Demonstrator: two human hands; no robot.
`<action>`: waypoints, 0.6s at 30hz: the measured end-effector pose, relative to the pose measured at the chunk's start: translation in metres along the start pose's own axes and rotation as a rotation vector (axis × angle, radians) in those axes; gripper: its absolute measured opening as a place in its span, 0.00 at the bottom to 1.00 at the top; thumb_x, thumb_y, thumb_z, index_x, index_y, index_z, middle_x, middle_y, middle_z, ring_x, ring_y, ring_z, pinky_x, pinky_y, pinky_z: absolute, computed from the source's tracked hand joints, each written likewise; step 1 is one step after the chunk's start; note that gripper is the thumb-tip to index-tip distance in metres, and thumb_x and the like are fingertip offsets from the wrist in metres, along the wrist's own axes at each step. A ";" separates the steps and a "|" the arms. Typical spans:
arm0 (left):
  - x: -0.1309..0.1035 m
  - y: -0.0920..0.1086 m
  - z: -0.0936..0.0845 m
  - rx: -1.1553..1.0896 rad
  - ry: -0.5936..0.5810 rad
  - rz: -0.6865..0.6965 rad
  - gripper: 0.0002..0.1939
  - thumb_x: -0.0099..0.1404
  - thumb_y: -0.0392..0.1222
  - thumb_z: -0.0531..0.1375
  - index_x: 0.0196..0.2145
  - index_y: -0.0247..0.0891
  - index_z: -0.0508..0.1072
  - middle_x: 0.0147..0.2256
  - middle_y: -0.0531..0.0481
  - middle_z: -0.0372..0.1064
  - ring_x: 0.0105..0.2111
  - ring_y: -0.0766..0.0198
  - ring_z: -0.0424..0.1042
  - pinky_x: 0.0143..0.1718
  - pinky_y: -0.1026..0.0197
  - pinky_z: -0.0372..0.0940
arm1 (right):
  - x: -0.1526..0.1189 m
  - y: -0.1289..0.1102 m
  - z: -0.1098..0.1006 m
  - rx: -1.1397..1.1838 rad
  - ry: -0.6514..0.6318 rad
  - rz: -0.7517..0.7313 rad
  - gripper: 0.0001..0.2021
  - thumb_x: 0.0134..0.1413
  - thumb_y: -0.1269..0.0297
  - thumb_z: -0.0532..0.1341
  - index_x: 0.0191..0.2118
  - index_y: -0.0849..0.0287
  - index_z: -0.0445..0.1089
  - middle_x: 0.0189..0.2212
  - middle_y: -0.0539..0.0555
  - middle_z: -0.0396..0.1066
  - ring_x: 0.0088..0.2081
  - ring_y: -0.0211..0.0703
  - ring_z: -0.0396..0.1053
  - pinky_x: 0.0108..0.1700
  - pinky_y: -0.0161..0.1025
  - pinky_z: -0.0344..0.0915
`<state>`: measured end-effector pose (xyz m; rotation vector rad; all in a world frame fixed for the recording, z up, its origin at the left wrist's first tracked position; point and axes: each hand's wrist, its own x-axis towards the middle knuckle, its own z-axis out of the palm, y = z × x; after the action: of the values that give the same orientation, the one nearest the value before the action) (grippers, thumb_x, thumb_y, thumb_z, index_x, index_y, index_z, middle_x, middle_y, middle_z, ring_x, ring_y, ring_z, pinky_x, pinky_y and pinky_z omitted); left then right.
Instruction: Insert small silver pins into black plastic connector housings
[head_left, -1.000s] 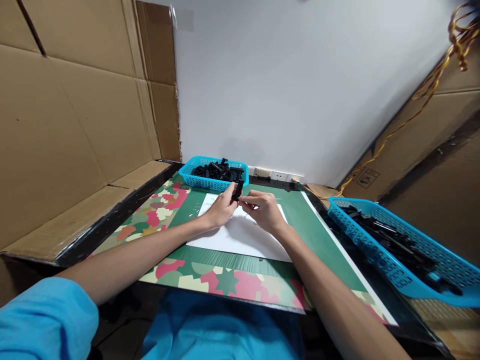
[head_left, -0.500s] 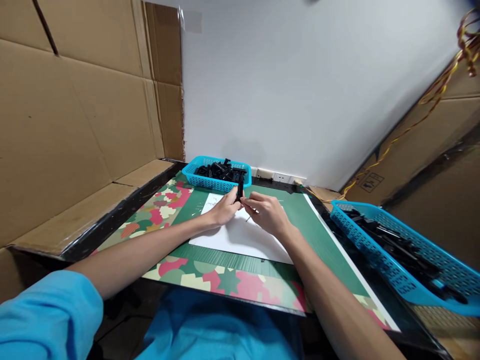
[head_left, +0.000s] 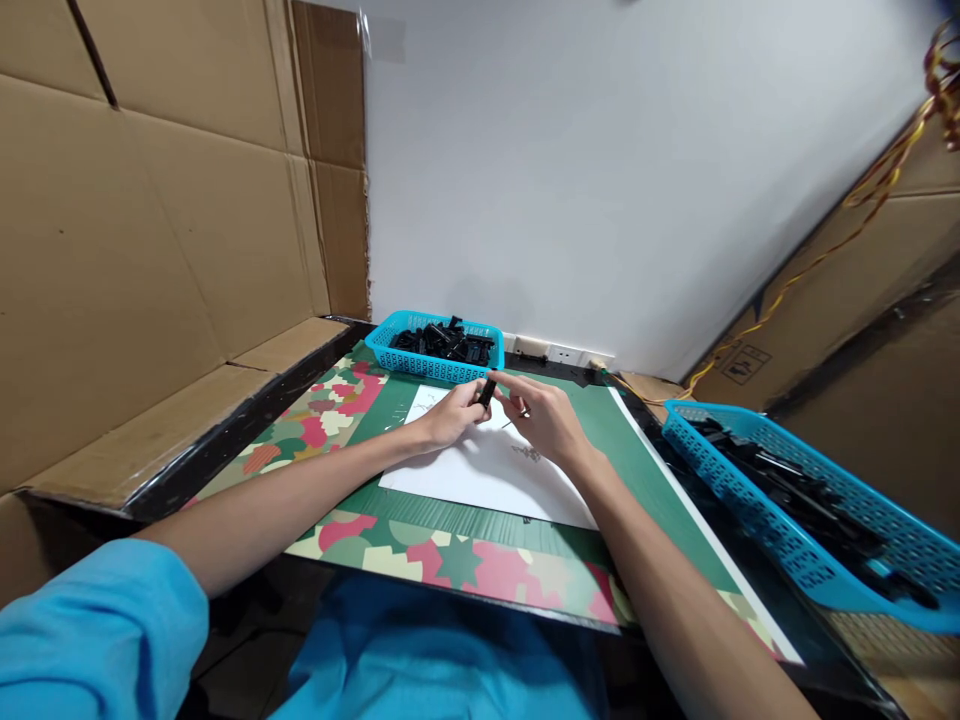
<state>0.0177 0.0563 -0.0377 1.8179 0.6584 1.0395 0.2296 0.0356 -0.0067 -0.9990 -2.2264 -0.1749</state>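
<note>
My left hand [head_left: 450,415] is closed around a small black plastic part [head_left: 488,388], held tilted above the white sheet [head_left: 465,470]. My right hand [head_left: 544,415] is close beside it, its index finger stretched to the part's upper end. A thin rod-like piece [head_left: 507,423] pokes out from under the curled fingers of that hand; its kind is too small to tell. On the sheet below my right hand lies a little cluster of tiny metallic-looking pieces [head_left: 527,453]. More tiny pieces [head_left: 426,402] lie near the sheet's far left corner.
A blue basket [head_left: 382,362] full of black plastic parts stands against the wall behind my hands. At the right, a larger blue basket [head_left: 795,575] holds long black parts. Cardboard [head_left: 172,250] walls the left side. Sockets [head_left: 562,354] and a yellow-red twisted cable [head_left: 780,290] are at the back.
The black part has tipped from upright to a rightward slant and sits lower. My right index finger has stretched out to its top, and the tiny pieces under my right hand now show.
</note>
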 end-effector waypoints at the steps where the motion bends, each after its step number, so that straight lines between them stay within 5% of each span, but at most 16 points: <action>1: 0.000 0.000 0.000 0.006 -0.014 -0.002 0.08 0.61 0.34 0.56 0.39 0.39 0.71 0.31 0.51 0.67 0.31 0.63 0.65 0.36 0.58 0.64 | 0.000 0.000 -0.001 -0.010 -0.012 -0.013 0.19 0.72 0.67 0.58 0.62 0.50 0.77 0.31 0.52 0.73 0.27 0.38 0.64 0.34 0.36 0.58; 18: -0.004 0.011 0.000 0.167 -0.044 0.036 0.10 0.66 0.37 0.59 0.42 0.36 0.79 0.36 0.46 0.77 0.37 0.56 0.73 0.42 0.54 0.66 | -0.001 0.005 -0.006 -0.085 -0.021 -0.099 0.18 0.78 0.62 0.54 0.51 0.53 0.84 0.33 0.54 0.73 0.30 0.38 0.65 0.34 0.35 0.58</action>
<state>0.0160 0.0483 -0.0296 1.9978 0.7058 0.9898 0.2371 0.0358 -0.0035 -0.9393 -2.3056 -0.3075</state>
